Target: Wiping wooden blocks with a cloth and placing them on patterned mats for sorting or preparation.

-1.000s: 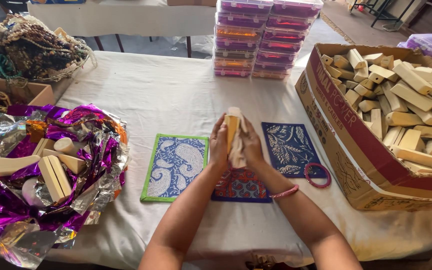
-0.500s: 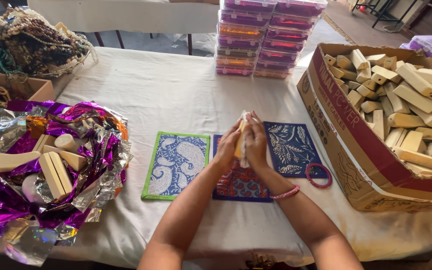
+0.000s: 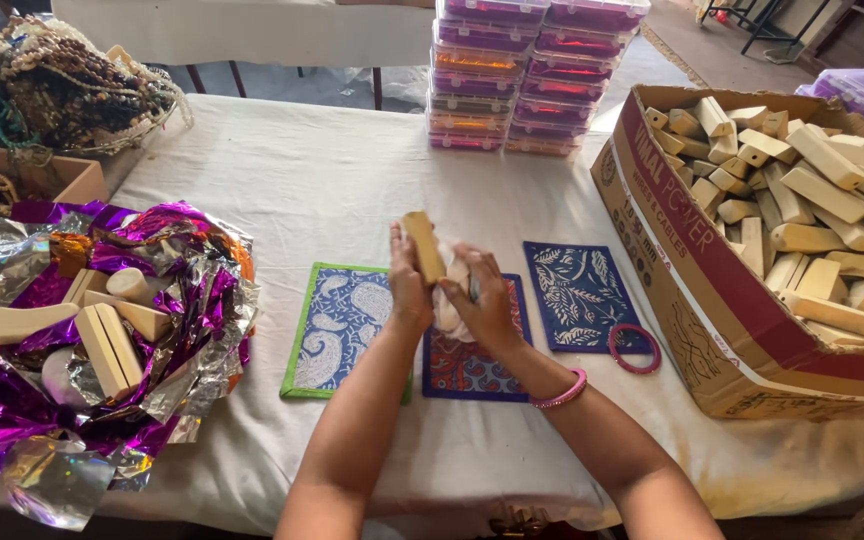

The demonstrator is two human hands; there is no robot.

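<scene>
My left hand [image 3: 409, 285] grips a pale wooden block [image 3: 423, 245] that stands nearly upright above the table. My right hand [image 3: 485, 300] presses against its lower side and also holds a scrap of white cloth or paper [image 3: 449, 300] against the wood. Both hands hover over three patterned mats: a green-edged blue paisley mat [image 3: 337, 325], a red and blue mat [image 3: 467, 362] and a dark blue leaf-print mat [image 3: 577, 295]. A pink bangle [image 3: 563, 391] sits on my right wrist.
A large cardboard box [image 3: 712, 300] full of wooden blocks stands at the right. Crumpled purple and silver foil [image 3: 167, 300] with several wooden pieces lies at the left. Stacked clear plastic boxes [image 3: 527, 75] stand at the back. A loose pink bangle [image 3: 634, 347] lies by the mats. Beaded strings [image 3: 57, 85] fill the far left.
The wooden block dropped between my palms half a second ago and has now risen again, tilted slightly left. My hands shifted a little apart around it.
</scene>
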